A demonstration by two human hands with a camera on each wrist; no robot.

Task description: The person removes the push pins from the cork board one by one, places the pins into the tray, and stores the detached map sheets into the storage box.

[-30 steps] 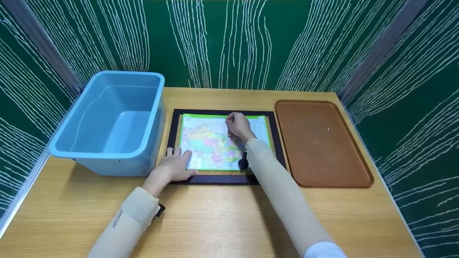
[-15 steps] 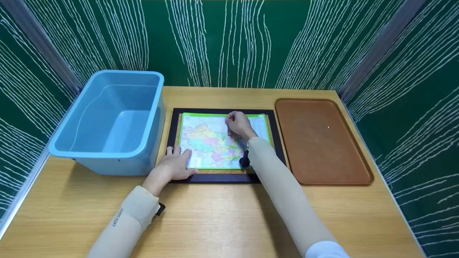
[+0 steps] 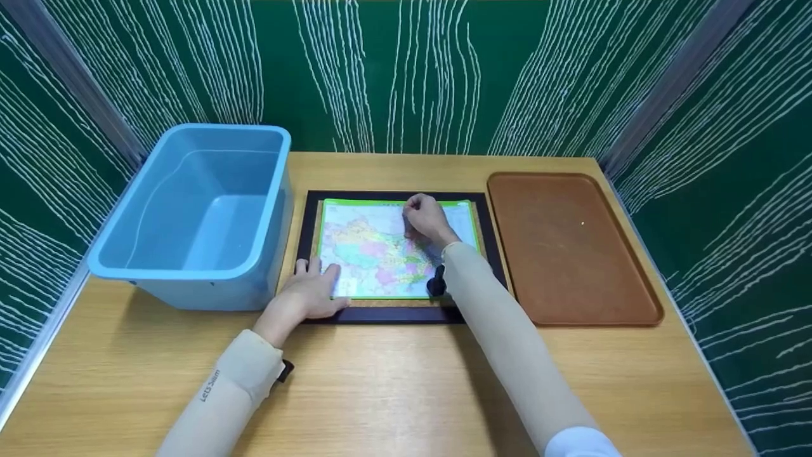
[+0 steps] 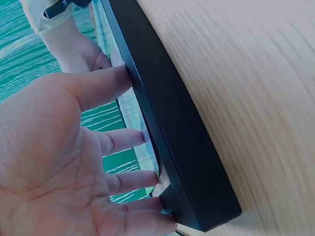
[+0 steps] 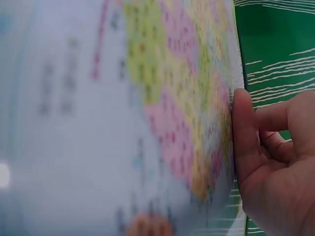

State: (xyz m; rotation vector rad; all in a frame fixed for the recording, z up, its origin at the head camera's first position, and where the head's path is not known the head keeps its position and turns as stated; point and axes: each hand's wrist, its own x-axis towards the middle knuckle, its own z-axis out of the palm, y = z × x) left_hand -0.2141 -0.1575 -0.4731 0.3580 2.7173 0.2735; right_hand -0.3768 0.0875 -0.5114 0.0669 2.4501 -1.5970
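On the near left corner of the black frame (image 3: 393, 316), the left hand (image 3: 309, 295) rests flat, fingers straight. Farther in, the right hand (image 3: 426, 219) curls its fingers against the map puzzle (image 3: 368, 254); whether it grasps a piece is unclear.

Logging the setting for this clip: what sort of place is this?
Probably a staged recording booth: a wooden table boxed in by green panels, laid out with a blue plastic bin, a framed map and a brown tray.

light blue bin (image 3: 196, 216), black frame (image 3: 393, 315), pastel multicoloured green-edged map (image 3: 368, 247), brown tray (image 3: 564, 247), green white-streaked backdrop (image 3: 393, 70)
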